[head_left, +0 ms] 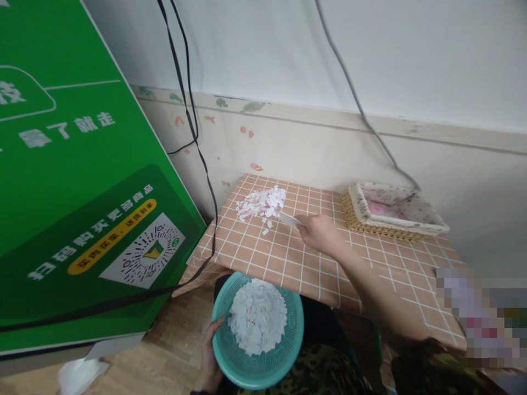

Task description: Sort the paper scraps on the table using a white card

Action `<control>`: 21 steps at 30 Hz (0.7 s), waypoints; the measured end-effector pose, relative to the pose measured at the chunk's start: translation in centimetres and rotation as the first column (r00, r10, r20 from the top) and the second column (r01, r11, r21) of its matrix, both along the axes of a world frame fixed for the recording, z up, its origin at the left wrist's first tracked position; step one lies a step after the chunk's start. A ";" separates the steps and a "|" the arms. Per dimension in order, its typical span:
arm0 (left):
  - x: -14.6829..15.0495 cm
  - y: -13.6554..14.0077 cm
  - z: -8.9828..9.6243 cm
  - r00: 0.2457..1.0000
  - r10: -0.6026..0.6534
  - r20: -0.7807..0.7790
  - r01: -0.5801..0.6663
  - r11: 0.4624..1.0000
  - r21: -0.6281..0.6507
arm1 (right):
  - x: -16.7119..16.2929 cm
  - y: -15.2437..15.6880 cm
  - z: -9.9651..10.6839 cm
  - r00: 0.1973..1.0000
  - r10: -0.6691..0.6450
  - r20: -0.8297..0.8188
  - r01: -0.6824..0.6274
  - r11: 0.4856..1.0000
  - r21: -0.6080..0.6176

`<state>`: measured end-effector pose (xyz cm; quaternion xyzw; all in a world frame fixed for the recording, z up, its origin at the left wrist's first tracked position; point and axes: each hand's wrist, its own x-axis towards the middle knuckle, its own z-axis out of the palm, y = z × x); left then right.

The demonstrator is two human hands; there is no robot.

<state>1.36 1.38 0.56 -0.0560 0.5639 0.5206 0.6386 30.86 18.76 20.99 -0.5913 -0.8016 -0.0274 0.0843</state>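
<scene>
My left hand (209,351) grips the rim of a round teal plastic basket (288,356) at its left side, over my lap. Inside lies a heap of small white paper scraps (257,318). My right hand (319,231) reaches across the table and pinches a flat white card (289,220). Just left of the card's tip, a pile of torn paper scraps (261,203), white with some pink, lies on the checked tablecloth (288,258). A few loose bits rest at the pile's near edge.
A wicker basket (385,227) with a patterned cloth lining stands at the right back, near the wall. On the left rises a large green cabinet (74,181). A black cable (209,181) hangs past the table's left edge. A white plastic bag (80,376) lies on the floor.
</scene>
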 end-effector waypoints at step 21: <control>-0.2 -0.1 -0.1 0.996 -0.032 0.087 0.033 0.999 -0.010 | 0.1 2.9 0.2 0.983 -0.090 -0.158 0.083 0.995 -0.050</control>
